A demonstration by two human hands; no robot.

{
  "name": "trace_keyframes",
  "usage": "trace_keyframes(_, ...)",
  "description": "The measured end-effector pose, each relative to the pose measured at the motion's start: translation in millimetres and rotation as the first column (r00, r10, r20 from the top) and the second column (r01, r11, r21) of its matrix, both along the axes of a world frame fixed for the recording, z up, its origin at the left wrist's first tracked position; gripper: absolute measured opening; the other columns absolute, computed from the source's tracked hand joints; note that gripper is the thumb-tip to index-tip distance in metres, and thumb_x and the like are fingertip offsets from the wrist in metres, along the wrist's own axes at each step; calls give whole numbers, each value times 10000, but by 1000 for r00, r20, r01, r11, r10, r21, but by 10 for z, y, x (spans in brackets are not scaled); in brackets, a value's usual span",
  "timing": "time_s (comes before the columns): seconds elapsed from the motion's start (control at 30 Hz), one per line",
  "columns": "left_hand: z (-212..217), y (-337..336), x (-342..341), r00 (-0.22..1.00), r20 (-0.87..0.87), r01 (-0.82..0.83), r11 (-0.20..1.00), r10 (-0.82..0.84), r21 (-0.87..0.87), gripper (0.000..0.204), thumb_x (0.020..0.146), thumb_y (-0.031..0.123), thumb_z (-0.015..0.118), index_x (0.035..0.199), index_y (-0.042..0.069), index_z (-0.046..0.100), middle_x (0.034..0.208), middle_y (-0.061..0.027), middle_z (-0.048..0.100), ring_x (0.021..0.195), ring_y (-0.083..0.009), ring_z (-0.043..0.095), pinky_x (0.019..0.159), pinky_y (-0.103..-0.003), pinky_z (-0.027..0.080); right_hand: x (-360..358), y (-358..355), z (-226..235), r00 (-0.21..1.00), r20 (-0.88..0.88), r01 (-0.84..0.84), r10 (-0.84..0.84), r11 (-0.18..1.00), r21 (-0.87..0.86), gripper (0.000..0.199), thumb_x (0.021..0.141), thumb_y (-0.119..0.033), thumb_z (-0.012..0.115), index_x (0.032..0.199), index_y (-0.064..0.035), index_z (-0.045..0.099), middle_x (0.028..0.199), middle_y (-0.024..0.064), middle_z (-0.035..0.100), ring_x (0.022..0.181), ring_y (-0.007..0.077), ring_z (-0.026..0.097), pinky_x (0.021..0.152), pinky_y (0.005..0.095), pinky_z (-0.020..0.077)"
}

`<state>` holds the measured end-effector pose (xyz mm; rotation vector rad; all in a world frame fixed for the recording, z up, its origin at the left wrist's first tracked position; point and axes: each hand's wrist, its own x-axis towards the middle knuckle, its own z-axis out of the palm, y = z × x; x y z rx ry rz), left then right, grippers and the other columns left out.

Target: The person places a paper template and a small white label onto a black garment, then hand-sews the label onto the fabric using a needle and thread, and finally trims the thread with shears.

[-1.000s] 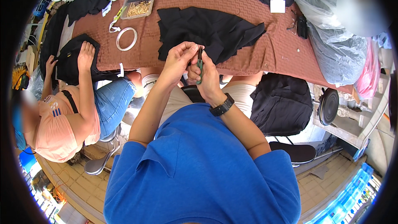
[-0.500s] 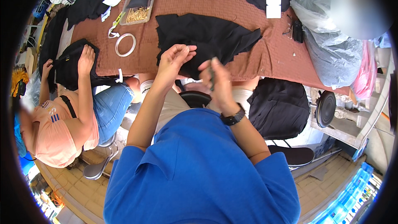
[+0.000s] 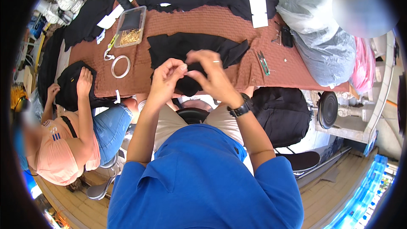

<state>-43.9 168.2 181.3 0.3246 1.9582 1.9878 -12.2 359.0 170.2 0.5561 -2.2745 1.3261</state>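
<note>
Over the near part of a black fabric piece (image 3: 193,44), my left hand (image 3: 166,80) is raised with thumb and forefinger pinched. Whatever sits in that pinch is too small to make out. My right hand (image 3: 215,78), slightly blurred, wears a ring and is close beside it. Its thumb points toward the left fingertips, and its other fingers are spread apart from the thumb, with nothing visible between them. Green-handled thread snips (image 3: 263,62) lie on the brown quilted cloth (image 3: 203,19) to the right of the black fabric.
A clear box (image 3: 130,36) of small gold-coloured pieces and a pale ring-shaped roll (image 3: 121,66) lie on the left. Beside me, a person (image 3: 63,144) handles black fabric. Large plastic bags (image 3: 324,38) stand at right; black cloth covers a seat (image 3: 282,114).
The green thread snips have gone from my right hand onto the cloth at right. My right hand has come in toward the left fingertips, its fingers opened. The whole view has shifted slightly.
</note>
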Motion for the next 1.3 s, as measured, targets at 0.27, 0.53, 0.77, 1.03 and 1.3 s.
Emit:
trace_keyframes(0.27, 314, -643, -50, 947, 197, 104, 824, -253, 557, 133, 1016, 170, 607, 1082, 55, 602, 1138, -59, 598, 1147, -193, 586, 920, -278, 485, 29, 214, 107, 825, 416, -128, 381, 844, -520, 197, 1035, -170, 613, 1006, 5, 699, 742, -61, 538, 659, 25, 401, 573, 217, 346)
trace_keyframes(0.53, 660, -737, 161, 953, 49, 171, 662, -300, 729, 208, 983, 173, 668, 956, 84, 482, 1039, -69, 533, 1041, -246, 576, 882, -322, 511, 206, 376, -56, 767, 394, -45, 506, 656, -754, 183, 1044, -186, 605, 1017, -24, 686, 696, -87, 466, 570, -4, 311, 504, 194, 232)
trace_keyframes(0.77, 841, -890, 290, 943, -29, 243, 630, -331, 738, 285, 947, 195, 720, 871, 118, 456, 846, 0, 489, 805, -165, 504, 742, -262, 442, 206, 328, -191, 926, 357, 138, 124, 767, -626, 140, 1029, -141, 621, 1005, -17, 681, 821, -42, 535, 617, 11, 387, 535, 185, 298)
trace_keyframes(1.03, 852, -932, 376, 919, -48, 294, 601, -390, 743, 302, 943, 204, 733, 835, 136, 459, 815, 12, 497, 711, -109, 489, 632, -229, 388, 217, 286, -140, 943, 236, 163, 235, 291, -943, 46, 986, -61, 658, 952, -31, 667, 1020, 100, 697, 862, 147, 683, 787, 314, 586)
trace_keyframes(1.3, 858, -863, 375, 955, 155, -6, 506, -253, 863, 261, 956, 122, 698, 855, 137, 457, 827, 11, 511, 644, -82, 499, 662, -208, 407, 267, 269, -29, 909, 206, 119, 362, 248, -961, 26, 978, -43, 664, 1000, -32, 670, 961, 83, 698, 822, 138, 670, 772, 300, 570)
